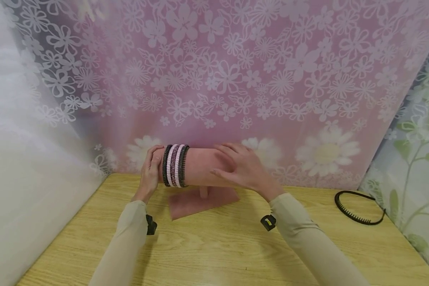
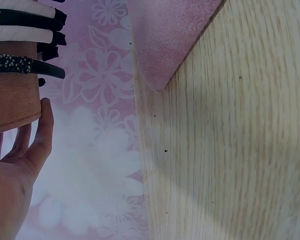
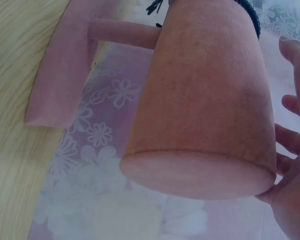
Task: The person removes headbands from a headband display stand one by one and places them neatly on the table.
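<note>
A pink, velvety headband display stand (image 1: 201, 167) has a horizontal roll on a short post above a flat base (image 1: 196, 206). Several headbands (image 1: 175, 166), black, pale pink and glittery, sit side by side round the roll's left part. My left hand (image 1: 151, 171) holds the roll's left end; in the left wrist view its bent fingers (image 2: 45, 125) reach the end's edge. Over the right part of the roll lies my right hand (image 1: 246, 166), fingers spread and thumb apart. The right wrist view shows the bare right end of the roll (image 3: 205, 110) beside that hand.
A black toothed headband (image 1: 359, 218) lies on the wood-grain table (image 1: 214, 246) at the right. A pink flowered curtain (image 1: 236, 79) hangs close behind the stand, with pale sheets at both sides. Small black cameras (image 1: 268, 222) are worn at the wrists.
</note>
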Available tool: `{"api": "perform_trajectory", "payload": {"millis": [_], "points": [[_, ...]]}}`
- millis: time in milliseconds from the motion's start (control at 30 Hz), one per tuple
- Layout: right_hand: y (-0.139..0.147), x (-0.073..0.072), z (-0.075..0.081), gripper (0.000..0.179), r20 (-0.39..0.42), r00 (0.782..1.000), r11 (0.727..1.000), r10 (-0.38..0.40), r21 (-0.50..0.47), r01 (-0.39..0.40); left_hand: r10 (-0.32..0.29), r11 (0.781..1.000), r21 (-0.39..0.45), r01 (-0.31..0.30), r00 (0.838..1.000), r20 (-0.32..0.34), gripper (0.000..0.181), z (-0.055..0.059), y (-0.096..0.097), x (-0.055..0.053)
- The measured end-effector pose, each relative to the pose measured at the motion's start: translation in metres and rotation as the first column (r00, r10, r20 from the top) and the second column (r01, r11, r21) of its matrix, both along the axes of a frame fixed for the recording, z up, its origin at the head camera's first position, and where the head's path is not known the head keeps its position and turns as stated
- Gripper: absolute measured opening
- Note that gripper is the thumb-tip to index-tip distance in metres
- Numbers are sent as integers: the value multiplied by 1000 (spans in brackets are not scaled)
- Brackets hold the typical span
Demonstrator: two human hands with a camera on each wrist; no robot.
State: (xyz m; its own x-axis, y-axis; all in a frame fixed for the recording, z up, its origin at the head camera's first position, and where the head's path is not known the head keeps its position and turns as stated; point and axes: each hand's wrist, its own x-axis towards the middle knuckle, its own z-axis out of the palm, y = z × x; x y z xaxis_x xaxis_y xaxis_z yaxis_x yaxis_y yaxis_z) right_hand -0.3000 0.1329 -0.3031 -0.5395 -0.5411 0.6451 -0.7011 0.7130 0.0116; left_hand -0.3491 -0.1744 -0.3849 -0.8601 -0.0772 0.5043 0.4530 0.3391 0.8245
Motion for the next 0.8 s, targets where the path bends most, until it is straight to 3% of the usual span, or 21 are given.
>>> {"api": "perform_trajectory", "payload": {"millis": [333,800], "points": [[-20,-6,4,69,49,998,998,-43,53,40,-16,1000,-7,16,1000,12,37,24,8,25],[-46,-11,8,71,200,978,992,-65,118,42,-8,1000,-14,8,1000,6,36,24,10,28]]}}
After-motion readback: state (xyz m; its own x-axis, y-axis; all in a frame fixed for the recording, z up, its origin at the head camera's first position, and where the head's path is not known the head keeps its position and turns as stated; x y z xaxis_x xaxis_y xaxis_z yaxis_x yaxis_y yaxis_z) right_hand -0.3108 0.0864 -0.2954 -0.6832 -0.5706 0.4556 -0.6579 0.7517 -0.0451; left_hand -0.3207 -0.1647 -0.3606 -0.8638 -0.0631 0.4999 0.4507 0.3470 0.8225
